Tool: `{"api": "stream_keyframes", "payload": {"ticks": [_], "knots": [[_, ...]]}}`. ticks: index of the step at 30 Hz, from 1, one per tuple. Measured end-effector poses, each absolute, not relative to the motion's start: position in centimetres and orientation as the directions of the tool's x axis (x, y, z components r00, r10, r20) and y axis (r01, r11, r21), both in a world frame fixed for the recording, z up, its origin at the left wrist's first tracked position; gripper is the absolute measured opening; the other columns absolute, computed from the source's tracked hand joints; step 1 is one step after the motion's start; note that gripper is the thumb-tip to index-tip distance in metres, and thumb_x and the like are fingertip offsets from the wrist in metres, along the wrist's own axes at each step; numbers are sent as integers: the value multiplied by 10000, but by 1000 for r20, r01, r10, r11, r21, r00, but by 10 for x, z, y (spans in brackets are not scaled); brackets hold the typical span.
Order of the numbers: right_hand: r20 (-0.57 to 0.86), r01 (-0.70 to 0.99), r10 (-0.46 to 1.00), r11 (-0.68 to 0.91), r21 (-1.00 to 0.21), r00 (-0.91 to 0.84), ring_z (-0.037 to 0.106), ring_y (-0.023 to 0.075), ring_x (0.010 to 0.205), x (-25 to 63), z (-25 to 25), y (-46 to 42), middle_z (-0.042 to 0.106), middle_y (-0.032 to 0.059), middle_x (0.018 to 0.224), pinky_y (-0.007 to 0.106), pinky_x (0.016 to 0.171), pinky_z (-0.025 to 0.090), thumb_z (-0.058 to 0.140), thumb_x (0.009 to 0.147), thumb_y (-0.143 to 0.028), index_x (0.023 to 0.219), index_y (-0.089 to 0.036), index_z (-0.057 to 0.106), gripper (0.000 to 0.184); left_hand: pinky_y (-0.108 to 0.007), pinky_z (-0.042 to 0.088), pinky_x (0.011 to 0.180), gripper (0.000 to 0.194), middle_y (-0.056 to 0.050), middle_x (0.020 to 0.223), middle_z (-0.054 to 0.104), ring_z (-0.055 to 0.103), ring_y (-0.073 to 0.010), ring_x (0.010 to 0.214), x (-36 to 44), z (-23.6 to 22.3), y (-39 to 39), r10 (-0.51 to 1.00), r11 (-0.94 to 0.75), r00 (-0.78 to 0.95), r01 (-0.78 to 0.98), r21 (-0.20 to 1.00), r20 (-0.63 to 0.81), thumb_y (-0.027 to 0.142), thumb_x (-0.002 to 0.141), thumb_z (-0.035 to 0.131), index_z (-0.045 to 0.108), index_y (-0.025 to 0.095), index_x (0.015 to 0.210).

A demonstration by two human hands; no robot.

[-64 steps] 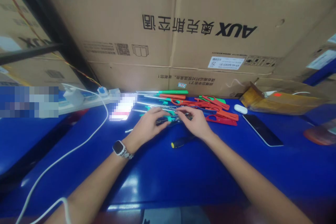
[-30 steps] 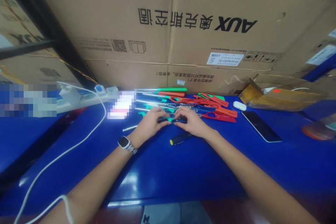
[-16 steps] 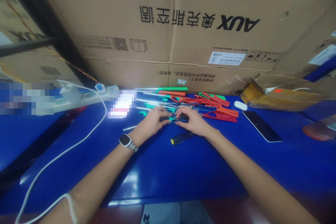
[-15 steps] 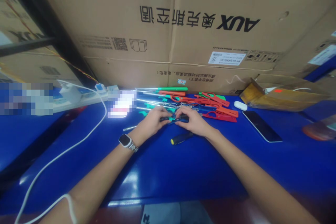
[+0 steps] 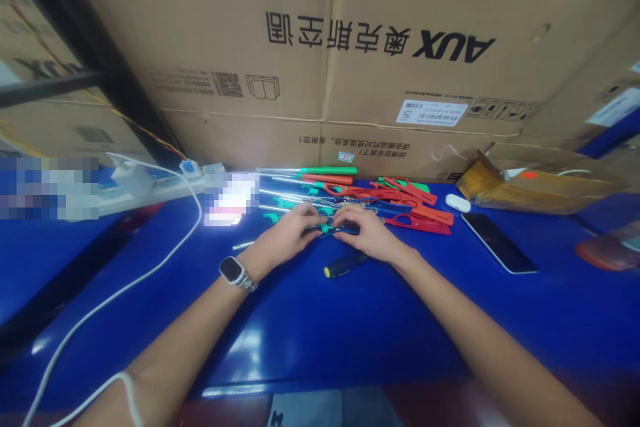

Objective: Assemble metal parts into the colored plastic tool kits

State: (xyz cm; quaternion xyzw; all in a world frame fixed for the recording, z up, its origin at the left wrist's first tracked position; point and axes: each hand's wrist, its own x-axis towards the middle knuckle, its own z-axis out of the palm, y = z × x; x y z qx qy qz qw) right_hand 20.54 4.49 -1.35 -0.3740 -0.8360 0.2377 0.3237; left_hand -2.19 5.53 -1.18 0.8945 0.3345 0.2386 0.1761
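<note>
My left hand [image 5: 287, 239], with a watch on its wrist, is closed on one end of a dark lighter body with a green trigger [image 5: 326, 229]. My right hand [image 5: 374, 235] pinches the other end. Fingers cover much of the piece. Close under my right hand lies a screwdriver [image 5: 345, 265] with a dark, yellow-ended handle; its shaft is hidden. Beyond my hands is a pile of long-nosed lighter parts: red handle shells [image 5: 420, 223], green triggers [image 5: 273, 217] and metal tubes [image 5: 283, 195]. A thin metal rod [image 5: 243, 245] pokes out beside my left hand.
A black-screened phone [image 5: 497, 241] and a white earbud case [image 5: 458, 202] lie at right, near an open brown package [image 5: 545, 187]. On the left, a white cable [image 5: 145, 280] runs from a power strip [image 5: 165, 185]. A large carton [image 5: 350, 80] stands behind the blue table [image 5: 320, 333].
My left wrist and watch have shifted slightly left and down. Both hands keep their hold on the lighter body, with small finger movements. The things on the table stay in place.
</note>
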Motion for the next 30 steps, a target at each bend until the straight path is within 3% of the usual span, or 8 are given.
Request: {"api": "stream_keyframes", "payload": {"ticks": [24,30], "knots": [[333,503,807,572,-648,-488,601,210,968,201,-9,41,655,42,990,385,904,464,672,798,-176,927,-210,624,141,-368,508,869,263,-65,1010,633,610,-220,976,-22,-12,59,667,-728,675,502,466,316,199,898,643,683,220,1157],[375,601,865,501,-622,-332,613,212,886,182,-15,36,657,39,886,367,827,471,674,832,-262,826,-212,632,65,-362,503,873,279,-54,1006,641,616,-217,992,-19,-9,53,702,-700,640,537,471,313,196,888,651,650,222,1166]]}}
